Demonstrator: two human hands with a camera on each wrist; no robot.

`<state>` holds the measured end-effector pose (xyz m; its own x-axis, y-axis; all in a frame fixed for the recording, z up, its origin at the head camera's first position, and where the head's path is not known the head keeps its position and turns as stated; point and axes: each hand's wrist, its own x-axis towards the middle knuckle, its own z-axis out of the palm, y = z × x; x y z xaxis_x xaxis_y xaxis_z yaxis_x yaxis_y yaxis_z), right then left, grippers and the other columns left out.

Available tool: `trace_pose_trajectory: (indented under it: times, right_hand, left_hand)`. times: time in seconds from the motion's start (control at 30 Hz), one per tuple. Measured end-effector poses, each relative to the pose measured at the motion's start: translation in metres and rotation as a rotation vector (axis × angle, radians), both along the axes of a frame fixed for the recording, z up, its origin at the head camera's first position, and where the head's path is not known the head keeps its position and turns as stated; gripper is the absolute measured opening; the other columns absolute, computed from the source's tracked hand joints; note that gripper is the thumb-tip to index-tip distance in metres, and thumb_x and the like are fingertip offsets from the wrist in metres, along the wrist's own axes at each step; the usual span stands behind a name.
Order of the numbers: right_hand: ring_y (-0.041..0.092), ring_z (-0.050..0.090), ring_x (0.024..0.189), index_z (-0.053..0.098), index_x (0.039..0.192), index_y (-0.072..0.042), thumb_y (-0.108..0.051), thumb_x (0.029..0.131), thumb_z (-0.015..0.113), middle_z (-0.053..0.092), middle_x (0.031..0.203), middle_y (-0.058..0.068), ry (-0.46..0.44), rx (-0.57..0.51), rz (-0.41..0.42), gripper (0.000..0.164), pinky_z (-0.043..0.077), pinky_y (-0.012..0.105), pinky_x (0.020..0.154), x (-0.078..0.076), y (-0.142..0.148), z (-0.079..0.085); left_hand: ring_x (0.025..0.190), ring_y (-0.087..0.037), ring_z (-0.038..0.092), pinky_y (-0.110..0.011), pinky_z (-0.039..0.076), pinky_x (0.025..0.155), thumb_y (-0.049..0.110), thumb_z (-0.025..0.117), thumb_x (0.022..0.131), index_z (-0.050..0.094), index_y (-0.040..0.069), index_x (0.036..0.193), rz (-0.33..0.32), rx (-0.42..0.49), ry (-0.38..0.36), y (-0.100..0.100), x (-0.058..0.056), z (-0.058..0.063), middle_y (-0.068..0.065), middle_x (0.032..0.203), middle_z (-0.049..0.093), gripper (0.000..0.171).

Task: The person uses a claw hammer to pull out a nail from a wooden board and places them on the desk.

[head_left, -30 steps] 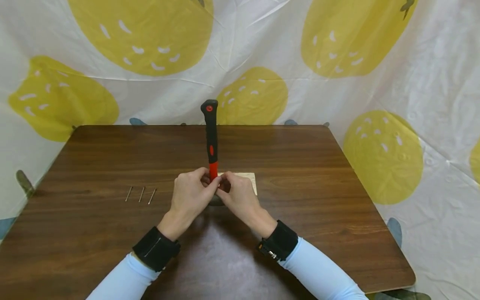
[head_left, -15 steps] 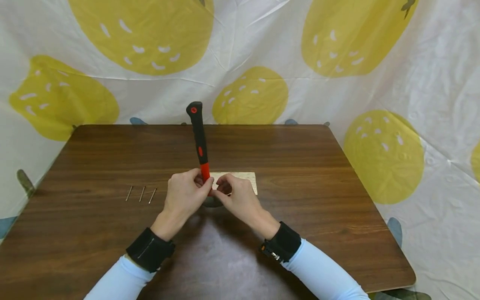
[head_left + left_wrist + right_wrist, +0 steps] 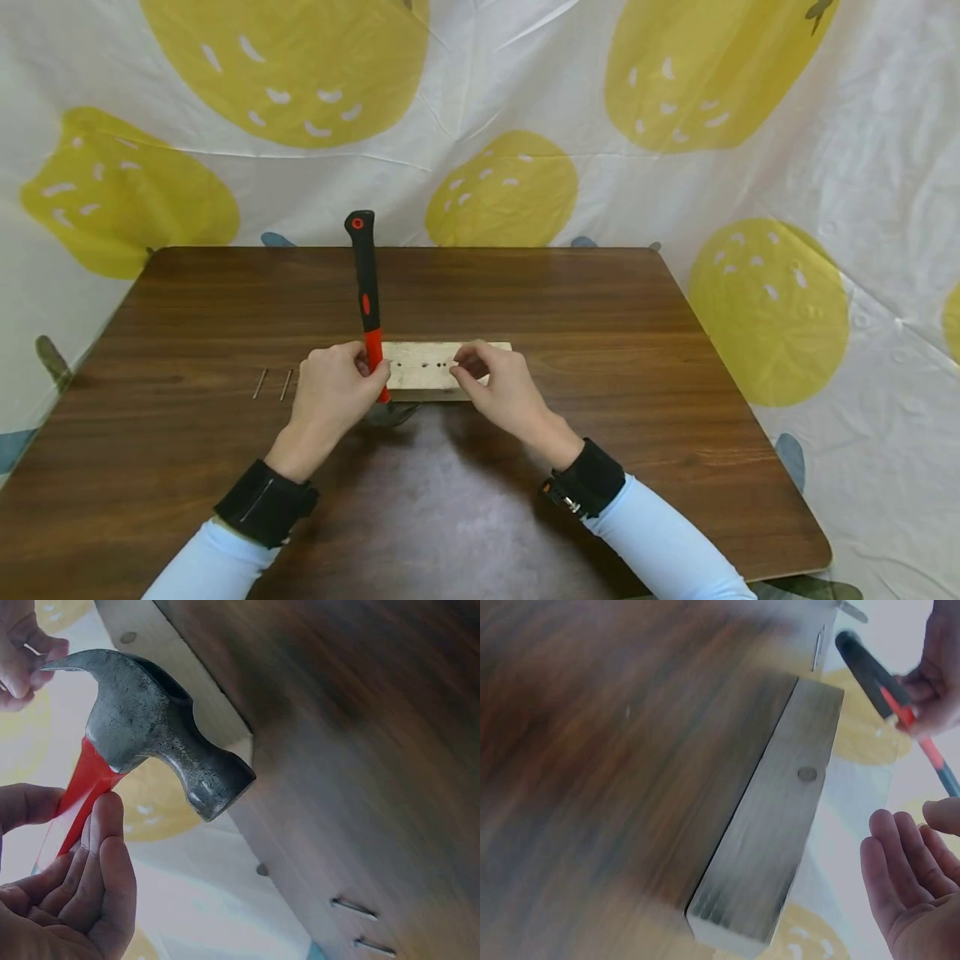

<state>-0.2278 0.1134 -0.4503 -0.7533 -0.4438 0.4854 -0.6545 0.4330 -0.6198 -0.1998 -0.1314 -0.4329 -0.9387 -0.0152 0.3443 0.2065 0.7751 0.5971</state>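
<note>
My left hand (image 3: 333, 387) grips the red neck of a claw hammer (image 3: 367, 279). The black handle points up and the head hangs low by the block's near left end. In the left wrist view, the grey steel head (image 3: 146, 712) shows its claw and striking face, with thumb and fingers on the neck. A pale wooden block (image 3: 420, 380) with several dark marks or holes along its top lies on the table. My right hand (image 3: 501, 392) hovers over its right part, fingers loosely bent; I see nothing held. The right wrist view also shows these fingers (image 3: 900, 862) relaxed.
Left of the hands, two nails (image 3: 260, 383) lie on the brown wooden table (image 3: 600, 333); the left hand may hide more. Behind the table hangs a white cloth (image 3: 360, 187) with yellow fruit prints.
My left hand has carried the hammer leftward, off the block, covering one nail from view. My right hand has come away from the hammer and shifted slightly right. More of the block shows.
</note>
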Motion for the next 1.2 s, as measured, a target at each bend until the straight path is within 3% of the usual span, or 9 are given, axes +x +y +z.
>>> trace_pose_trajectory:
  times: [0.3,0.63,0.97,1.2]
  right_hand:
    - [0.013,0.068,0.076,0.069,0.103,-0.006,-0.007,0.099,0.068,0.072,0.087,0.001,-0.031,0.011,-0.052,0.004,0.056,0.028,0.07,-0.007,0.015,0.004]
    - [0.012,0.067,0.077,0.069,0.103,-0.006,-0.007,0.1,0.067,0.071,0.087,0.0,-0.038,0.014,-0.067,0.004,0.056,0.029,0.07,-0.01,0.023,0.004]
    - [0.01,0.066,0.075,0.07,0.102,-0.007,-0.009,0.1,0.067,0.07,0.086,-0.002,-0.039,0.025,-0.104,0.004,0.055,0.03,0.069,-0.011,0.027,0.004]
    - [0.014,0.066,0.074,0.07,0.101,-0.007,-0.009,0.1,0.066,0.069,0.084,-0.003,-0.058,0.037,-0.114,0.004,0.055,0.03,0.069,-0.011,0.027,0.003]
  left_hand:
    - [0.046,-0.019,0.051,-0.033,0.041,0.042,0.021,0.068,0.09,0.068,0.002,0.075,0.02,-0.068,-0.122,-0.015,0.003,-0.007,-0.001,0.056,0.057,0.024]
    - [0.044,-0.019,0.048,-0.032,0.039,0.039,0.017,0.065,0.086,0.061,0.005,0.065,-0.001,-0.089,-0.227,-0.022,0.001,-0.012,-0.001,0.055,0.05,0.025]
    - [0.04,-0.014,0.044,-0.027,0.035,0.039,0.015,0.069,0.091,0.059,0.005,0.061,-0.044,-0.108,-0.309,-0.026,-0.009,-0.015,0.0,0.05,0.046,0.033]
    - [0.045,-0.017,0.05,-0.03,0.038,0.041,0.017,0.071,0.09,0.058,0.007,0.06,-0.06,-0.152,-0.361,-0.028,-0.016,-0.019,-0.002,0.053,0.051,0.033]
